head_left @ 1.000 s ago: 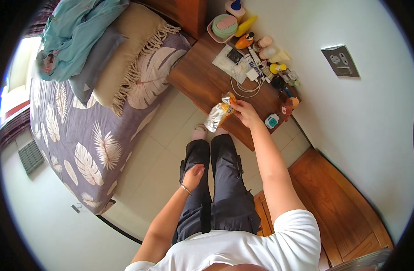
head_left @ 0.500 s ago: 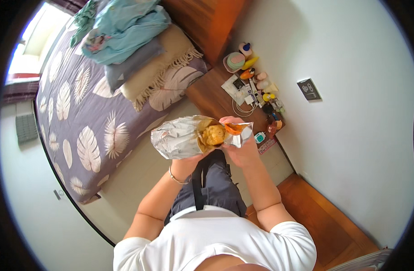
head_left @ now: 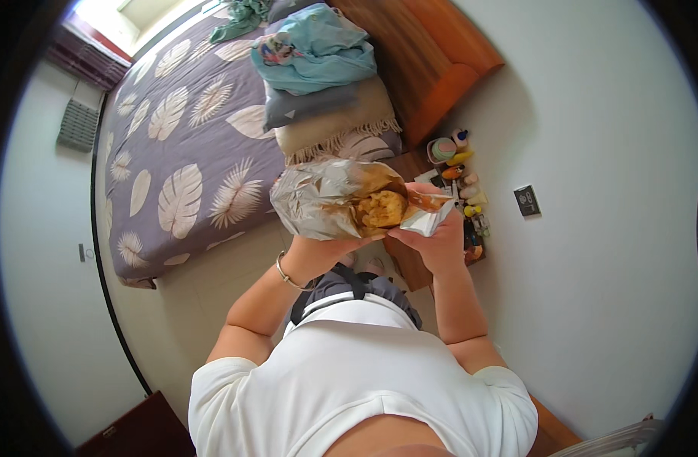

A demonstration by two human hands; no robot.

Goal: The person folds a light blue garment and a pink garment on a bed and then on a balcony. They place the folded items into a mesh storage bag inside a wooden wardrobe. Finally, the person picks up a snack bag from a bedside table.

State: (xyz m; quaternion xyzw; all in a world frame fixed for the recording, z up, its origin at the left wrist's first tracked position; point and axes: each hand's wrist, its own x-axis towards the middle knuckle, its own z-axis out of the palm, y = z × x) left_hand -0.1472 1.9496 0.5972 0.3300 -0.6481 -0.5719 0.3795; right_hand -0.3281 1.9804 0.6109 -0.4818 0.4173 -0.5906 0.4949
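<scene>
A silver foil bag (head_left: pixel 315 198) is held up in front of me, its torn opening turned to the right. Inside the opening sits a lumpy golden-brown piece of fried food (head_left: pixel 381 209). My left hand (head_left: pixel 324 256), with a bangle at the wrist, supports the bag from below; most of its fingers are hidden behind the foil. On the right side, my right hand (head_left: pixel 441 242) grips a flap of the opening, silver with an orange-brown side, between thumb and fingers.
A bed (head_left: pixel 147 167) with a leaf-patterned cover lies to the far left, bearing a fringed beige blanket (head_left: pixel 318 139) and light-blue cloth (head_left: pixel 318 57). Past my right hand, a wooden bedside table (head_left: pixel 410 263) holds bottles and small items. A white wall (head_left: pixel 592 251) with a dark socket plate (head_left: pixel 527 201) stands at right.
The view has shifted, so bed and bedside table appear farther right. Both hands and the bag sit slightly higher and to the right in view; the bag's opening looks wider, showing more food.
</scene>
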